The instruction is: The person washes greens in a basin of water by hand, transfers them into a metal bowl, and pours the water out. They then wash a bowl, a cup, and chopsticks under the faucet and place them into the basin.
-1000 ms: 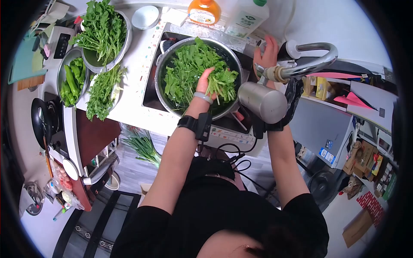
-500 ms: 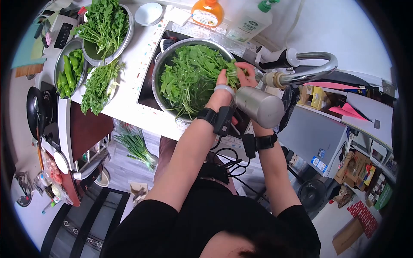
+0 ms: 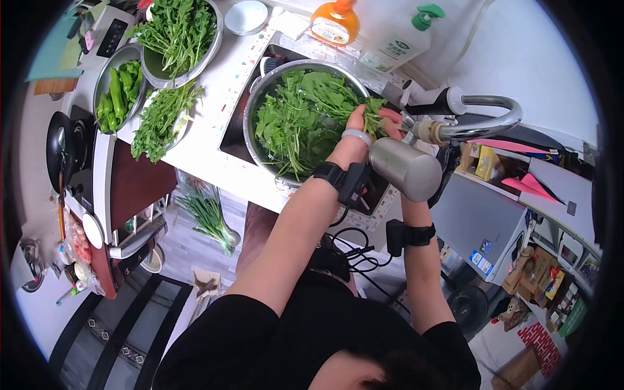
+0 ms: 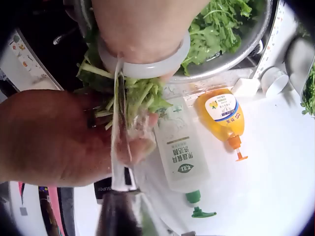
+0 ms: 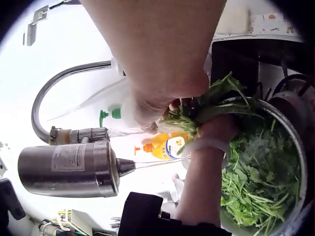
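Observation:
My left hand [image 3: 356, 119], with a pale bangle at its wrist, grips a bunch of leafy greens [image 3: 374, 109] at the right rim of a metal bowl [image 5: 294, 135]. The right hand [image 4: 59, 137] holds the cut stem ends [image 4: 140, 98] from the other side, its fingers curled about them. A thin stream of water [image 4: 119, 105] runs down from the faucet's metal cylinder [image 3: 406, 170] over the stems and right fingers. More loose greens [image 5: 256, 191] float in water in the bowl. The faucet partly hides the right hand in the head view.
The bowl stands in a dark sink [image 3: 237, 140]. Behind it are an orange soap bottle [image 3: 335, 25] and a green-pump detergent bottle [image 3: 398, 49]. Leftward on the counter sit a basin of greens [image 3: 218, 49], a pile of greens [image 3: 166, 120] and green peppers [image 3: 117, 94].
My left hand has carried the bunch from over the bowl rightward to its rim. The right hand has come down from beside the faucet and taken hold of the stems.

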Motion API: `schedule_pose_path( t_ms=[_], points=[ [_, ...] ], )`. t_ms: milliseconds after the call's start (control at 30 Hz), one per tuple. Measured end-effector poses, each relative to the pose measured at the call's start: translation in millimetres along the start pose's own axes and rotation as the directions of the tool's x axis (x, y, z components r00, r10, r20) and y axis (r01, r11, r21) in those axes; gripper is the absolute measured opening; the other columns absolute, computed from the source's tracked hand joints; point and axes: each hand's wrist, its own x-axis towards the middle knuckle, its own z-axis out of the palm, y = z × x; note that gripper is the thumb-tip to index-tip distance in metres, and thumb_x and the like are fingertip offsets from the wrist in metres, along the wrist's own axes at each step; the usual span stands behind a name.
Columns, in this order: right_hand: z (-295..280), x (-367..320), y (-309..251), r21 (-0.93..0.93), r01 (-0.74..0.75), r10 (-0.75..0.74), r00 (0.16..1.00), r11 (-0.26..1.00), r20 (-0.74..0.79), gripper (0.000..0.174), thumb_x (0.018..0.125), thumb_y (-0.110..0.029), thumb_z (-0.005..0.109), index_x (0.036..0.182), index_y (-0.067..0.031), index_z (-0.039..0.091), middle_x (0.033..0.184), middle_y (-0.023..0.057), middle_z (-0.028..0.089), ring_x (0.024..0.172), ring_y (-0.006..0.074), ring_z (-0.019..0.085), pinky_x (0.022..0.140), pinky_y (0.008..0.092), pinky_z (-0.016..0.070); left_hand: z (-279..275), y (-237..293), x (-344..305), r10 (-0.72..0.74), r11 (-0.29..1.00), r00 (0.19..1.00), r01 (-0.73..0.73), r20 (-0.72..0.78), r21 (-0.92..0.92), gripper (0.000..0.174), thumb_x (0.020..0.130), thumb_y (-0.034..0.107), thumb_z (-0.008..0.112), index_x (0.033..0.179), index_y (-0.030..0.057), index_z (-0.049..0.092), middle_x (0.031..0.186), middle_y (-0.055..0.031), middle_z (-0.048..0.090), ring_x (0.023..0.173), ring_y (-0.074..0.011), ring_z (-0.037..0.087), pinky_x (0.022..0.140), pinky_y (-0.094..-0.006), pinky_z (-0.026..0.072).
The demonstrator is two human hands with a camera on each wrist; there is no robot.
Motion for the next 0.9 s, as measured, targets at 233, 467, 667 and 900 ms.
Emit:
schedule_pose_path(
  t_ms=[233, 467, 667, 900],
  points=[
    [-13.8, 10.3, -30.5, -0.022, -0.050, 0.049, 0.998, 0.999, -0.028, 0.029, 0.083, -0.017, 0.051, 0.105, 0.0015, 0.050, 0.103, 0.0119, 0.050, 0.095, 0.0211, 0.051, 0.086, 0.0303, 0.0371, -8.9, -6.6, 13.1, 0.191, 0.980, 0.922, -0.161, -0.337, 0.116, 0.034, 0.084, 0.028, 0.041, 0.097, 0.0006, 0.057, 0.089, -0.0175, 0.062, 0.078, -0.0323, 0.060, 0.073, -0.0436, 0.0489],
    [-11.9, 26.6, -19.8, 0.322, -0.262, 0.340, 0.916, 0.910, -0.215, 0.025, 0.086, -0.024, 0.049, 0.092, -0.0012, 0.054, 0.084, 0.0088, 0.057, 0.079, 0.0158, 0.054, 0.074, 0.0282, 0.0423, -22.8, -11.4, -26.9, 0.069, 0.955, 0.953, 0.022, -0.294, 0.296, 0.031, 0.083, 0.028, 0.044, 0.097, 0.0030, 0.056, 0.093, -0.0161, 0.061, 0.079, -0.0295, 0.059, 0.073, -0.0424, 0.0472],
    [-36.5, 53.5, 7.7, 0.644, -0.305, 0.497, 0.857, 0.701, -0.135, 0.018, 0.085, -0.025, 0.052, 0.084, -0.0068, 0.051, 0.093, 0.0083, 0.056, 0.079, 0.0157, 0.054, 0.071, 0.0292, 0.0439, -16.1, 5.1, -68.2, -0.211, 0.884, 0.948, 0.290, -0.240, 0.367, 0.034, 0.084, 0.024, 0.043, 0.101, -0.0035, 0.053, 0.094, -0.0190, 0.059, 0.082, -0.0330, 0.059, 0.074, -0.0491, 0.0475],
    [-10.5, 53.0, 1.8, 0.852, 0.003, 0.389, 0.889, 0.524, -0.243, 0.018, 0.087, -0.024, 0.050, 0.098, -0.0089, 0.052, 0.106, 0.0048, 0.055, 0.095, 0.0169, 0.050, 0.077, 0.0314, 0.0428, 25.9, 6.0, -108.3, -0.057, 0.843, 0.962, 0.189, -0.266, 0.504, 0.027, 0.081, 0.014, 0.049, 0.098, -0.0064, 0.053, 0.087, -0.0175, 0.062, 0.076, -0.0274, 0.062, 0.069, -0.0394, 0.0513]
  ],
)
